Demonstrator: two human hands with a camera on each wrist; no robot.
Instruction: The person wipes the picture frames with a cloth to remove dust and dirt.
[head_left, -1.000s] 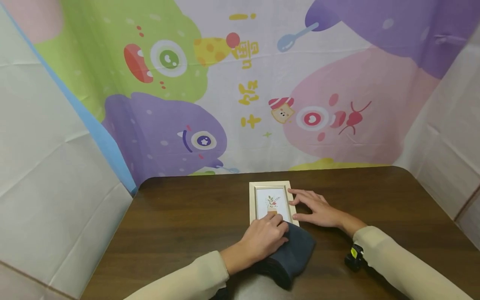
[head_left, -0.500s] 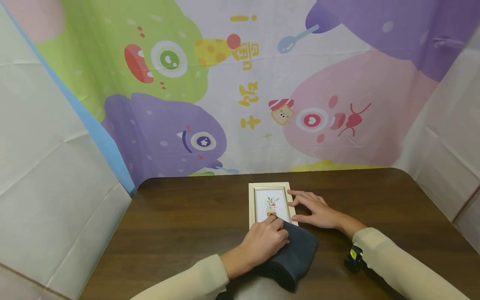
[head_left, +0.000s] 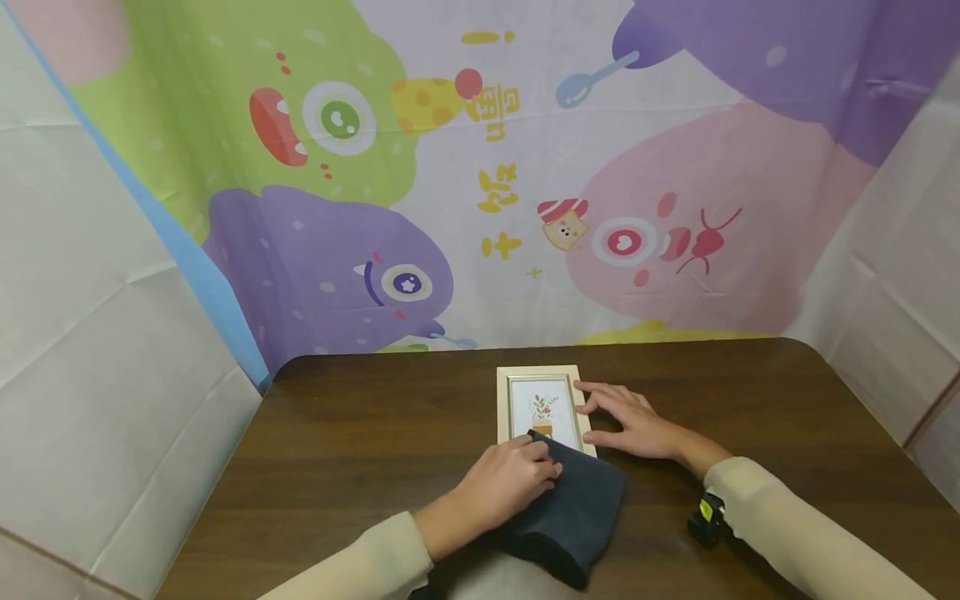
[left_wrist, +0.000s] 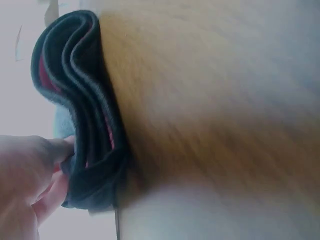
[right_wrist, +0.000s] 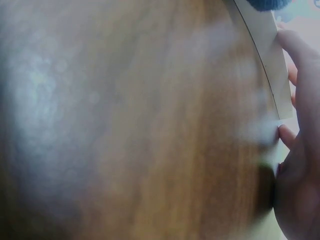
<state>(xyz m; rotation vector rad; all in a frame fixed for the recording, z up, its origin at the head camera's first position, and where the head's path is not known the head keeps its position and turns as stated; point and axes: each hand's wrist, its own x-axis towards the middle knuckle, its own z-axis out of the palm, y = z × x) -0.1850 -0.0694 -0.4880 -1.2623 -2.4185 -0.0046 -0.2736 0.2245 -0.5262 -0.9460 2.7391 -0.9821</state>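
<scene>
A picture frame (head_left: 505, 404) with a pale border and a gold inner edge lies on the dark wooden table, showing a drawing of a potted plant. My left hand (head_left: 498, 483) grips a dark blue-grey folded cloth (head_left: 581, 500) over the frame's lower part. In the left wrist view the cloth's layered folds (left_wrist: 82, 90) show reddish bits between them, with fingers pinching one side. My right hand (head_left: 633, 421) has its fingers spread along the frame's right edge, fingertips and thumb touching it. The right wrist view shows the frame's side (right_wrist: 267, 62) beside that hand. The cloth hides the frame's bottom.
The brown table (head_left: 360, 433) extends to both sides of the frame. Behind it hangs a cartoon-printed curtain (head_left: 510, 308), and pale sheets (head_left: 112, 333) stand at the left and right. A black device (head_left: 705, 521) sits at the right wrist.
My left hand has shifted left and slightly down with the cloth, whose top corner now shows over the picture's lower part. My right hand and the frame have stayed nearly in place.
</scene>
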